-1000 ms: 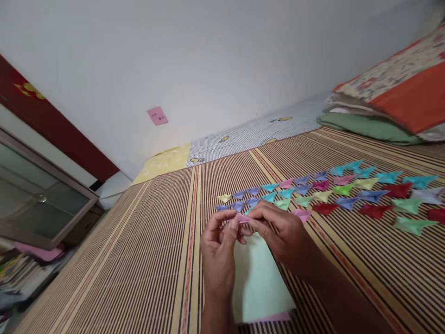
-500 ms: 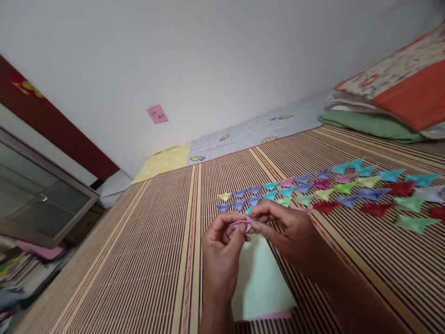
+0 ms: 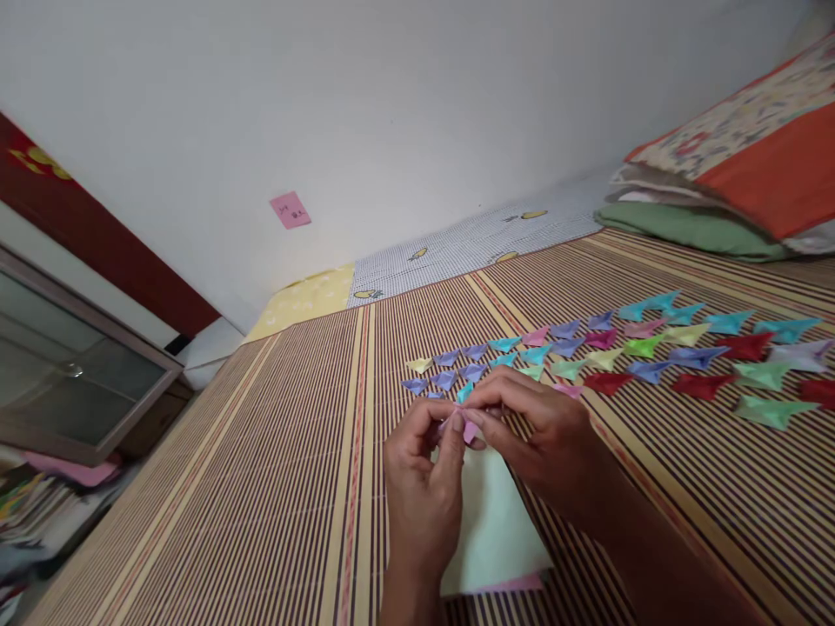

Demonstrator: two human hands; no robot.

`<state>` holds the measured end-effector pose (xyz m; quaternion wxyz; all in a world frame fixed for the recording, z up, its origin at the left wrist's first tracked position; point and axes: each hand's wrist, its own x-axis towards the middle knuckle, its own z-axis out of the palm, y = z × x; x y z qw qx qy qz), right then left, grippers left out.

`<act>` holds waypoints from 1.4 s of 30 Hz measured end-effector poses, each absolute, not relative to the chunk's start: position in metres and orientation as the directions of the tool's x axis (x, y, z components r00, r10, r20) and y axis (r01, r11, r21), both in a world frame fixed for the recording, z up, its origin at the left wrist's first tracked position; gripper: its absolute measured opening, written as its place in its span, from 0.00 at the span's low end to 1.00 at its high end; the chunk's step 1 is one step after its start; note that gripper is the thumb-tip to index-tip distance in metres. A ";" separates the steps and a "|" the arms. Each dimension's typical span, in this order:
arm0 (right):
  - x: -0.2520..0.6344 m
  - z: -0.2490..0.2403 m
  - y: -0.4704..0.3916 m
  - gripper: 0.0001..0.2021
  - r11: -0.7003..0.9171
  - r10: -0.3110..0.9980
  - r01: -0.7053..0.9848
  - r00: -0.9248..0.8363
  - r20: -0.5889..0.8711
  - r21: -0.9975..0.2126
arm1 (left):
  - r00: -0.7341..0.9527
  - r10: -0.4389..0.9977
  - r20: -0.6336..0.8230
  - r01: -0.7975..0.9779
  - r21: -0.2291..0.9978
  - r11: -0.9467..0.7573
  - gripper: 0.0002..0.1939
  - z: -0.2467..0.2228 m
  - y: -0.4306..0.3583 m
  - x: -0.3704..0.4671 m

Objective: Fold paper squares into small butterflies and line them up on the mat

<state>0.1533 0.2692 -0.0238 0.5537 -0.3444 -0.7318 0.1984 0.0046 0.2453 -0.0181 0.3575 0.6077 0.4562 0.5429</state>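
A small folded piece of pink paper (image 3: 469,431) is pinched between my two hands. My left hand (image 3: 427,474) grips it with thumb and fingers from the left. From the right, my right hand (image 3: 531,426) pinches its upper edge between thumb and forefinger. Fingers cover much of the paper, so its full shape is hidden. Below the hands lies a stack of paper sheets, pale green (image 3: 499,522) on top and pink (image 3: 522,583) at the near edge. Beyond my hands, several folded paper cranes, among them a dark red one (image 3: 608,382), stand in slanting rows.
A striped mat (image 3: 287,469) covers the bed. At the back right are stacked bedding and an orange patterned pillow (image 3: 757,196). A pink note (image 3: 290,209) is stuck on the white wall. A glass-fronted cabinet (image 3: 78,374) stands at the left.
The pink paper has turned slightly in my fingers, and more of a pink flap shows below my thumbs. My left hand has shifted a little to the right. The view has moved slightly.
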 end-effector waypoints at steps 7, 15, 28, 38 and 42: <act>0.150 -0.019 0.266 0.10 0.671 0.726 0.317 -0.100 0.680 -0.670 | -0.054 0.936 0.347 0.154 0.929 -0.336 0.07 -0.018 0.246 0.011; 0.156 -0.020 0.269 0.08 0.704 0.691 0.287 -0.061 0.721 -0.650 | -0.093 0.946 0.311 0.080 0.949 -0.304 0.08 -0.017 0.244 0.011; 0.150 -0.022 0.266 0.08 0.688 0.699 0.296 -0.026 0.714 -0.663 | -0.093 0.950 0.298 0.057 0.954 -0.294 0.10 -0.017 0.242 0.018; 0.151 -0.017 0.267 0.08 0.690 0.689 0.294 0.012 0.725 -0.661 | -0.220 0.927 0.303 -0.032 0.948 -0.317 0.07 -0.017 0.245 0.022; 0.152 -0.019 0.268 0.08 0.673 0.706 0.283 0.029 0.708 -0.683 | -0.245 0.922 0.300 -0.037 0.947 -0.318 0.06 -0.019 0.247 0.023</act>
